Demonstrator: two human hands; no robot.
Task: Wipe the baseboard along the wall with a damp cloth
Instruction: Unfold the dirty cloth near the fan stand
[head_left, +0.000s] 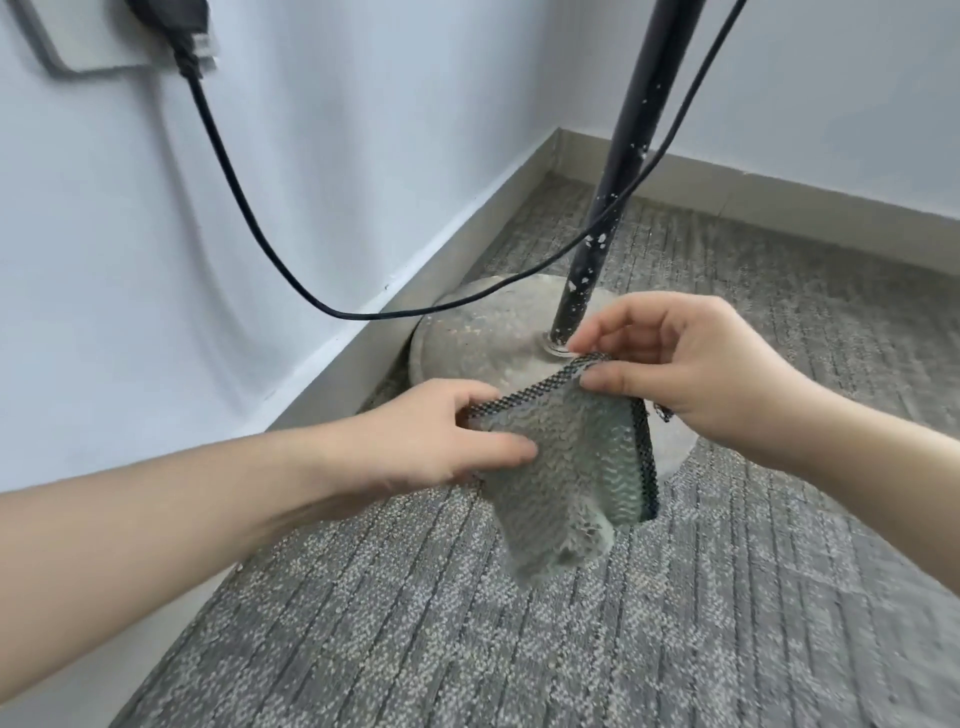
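Left hand (441, 436) and right hand (691, 364) are pinching my cloth (566, 467) above the stand base (467, 332). Baseboard (467, 247) wiping is risking snagging the cable (249, 218) there.

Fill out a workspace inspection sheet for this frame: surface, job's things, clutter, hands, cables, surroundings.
Surface: grey patterned carpet.
Job's things: cloth held in the air, off the baseboard.
Clutter: dusty round stand base with paint-flecked black pole, close to the baseboard.
Hands: left hand and right hand each pinch the cloth's top edge.
Cables: black cable sags from a wall plug, then rises beside the pole.
Surroundings: white wall, room corner.
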